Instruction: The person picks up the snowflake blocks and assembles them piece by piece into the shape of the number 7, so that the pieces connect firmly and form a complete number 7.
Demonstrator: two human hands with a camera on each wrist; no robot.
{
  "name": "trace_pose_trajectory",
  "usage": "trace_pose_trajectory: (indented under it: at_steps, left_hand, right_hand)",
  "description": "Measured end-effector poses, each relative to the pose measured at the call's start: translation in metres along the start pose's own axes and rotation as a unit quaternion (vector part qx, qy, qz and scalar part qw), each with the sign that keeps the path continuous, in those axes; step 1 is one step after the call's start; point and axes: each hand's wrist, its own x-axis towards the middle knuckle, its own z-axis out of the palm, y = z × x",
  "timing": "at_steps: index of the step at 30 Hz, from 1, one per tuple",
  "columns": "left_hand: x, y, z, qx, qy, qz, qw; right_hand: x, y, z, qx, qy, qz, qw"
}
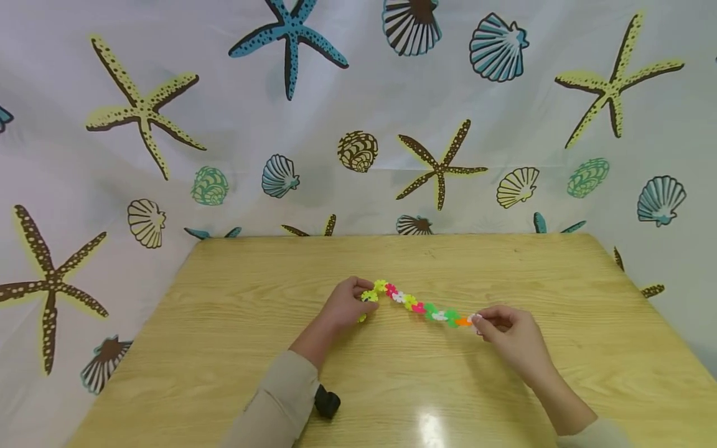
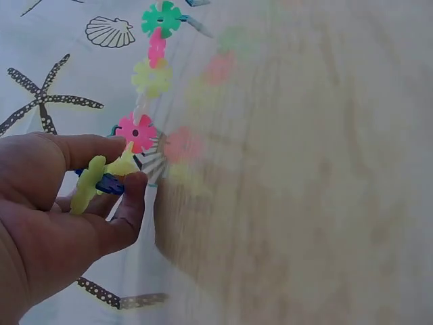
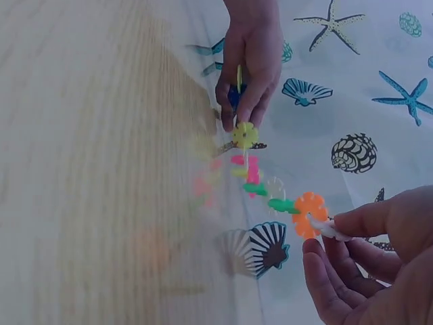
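A chain of flower-shaped interlocking plastic discs (image 1: 411, 302), in yellow, pink, white, green and orange, spans the two hands above the table. At its left end my left hand (image 1: 343, 305) pinches the discs between thumb and fingers. In the left wrist view a yellow disc (image 2: 86, 186) and a dark blue disc (image 2: 110, 184) sit at that grip, with a pink disc (image 2: 137, 133) just past the fingertips. My right hand (image 1: 518, 342) pinches a white disc (image 3: 331, 230) at the other end, which joins an orange disc (image 3: 310, 211). The right fingers partly hide the white disc.
Below lies a wooden table (image 1: 224, 348) with a glossy, reflecting top. A white cloth (image 1: 347, 74) printed with starfish and shells hangs behind its far edge and along both sides. Something small and black (image 1: 327, 402) sits beside the left sleeve.
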Motion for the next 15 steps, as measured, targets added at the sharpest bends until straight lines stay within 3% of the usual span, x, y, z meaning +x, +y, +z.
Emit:
trace_pose_trajectory:
  at_steps: [5,8,12,15]
  left_hand:
    - [0.019,0.003,0.001,0.079,-0.001,0.025,0.9965]
    - [0.029,0.007,0.002,0.125,-0.007,0.056,0.9905]
    - [0.037,0.01,0.005,0.194,-0.021,0.109,0.9747]
    - [0.04,0.015,0.011,0.234,-0.02,0.128,0.9634]
  right_hand:
    - [-0.014,-0.009,0.013,-0.074,0.0,-0.001,0.9972]
    - [-0.023,-0.016,0.026,-0.117,0.002,0.001,0.9931]
    - [-0.035,-0.022,0.047,-0.178,-0.007,-0.019,0.9838]
    - [-0.041,-0.025,0.06,-0.214,-0.027,-0.053,0.9751]
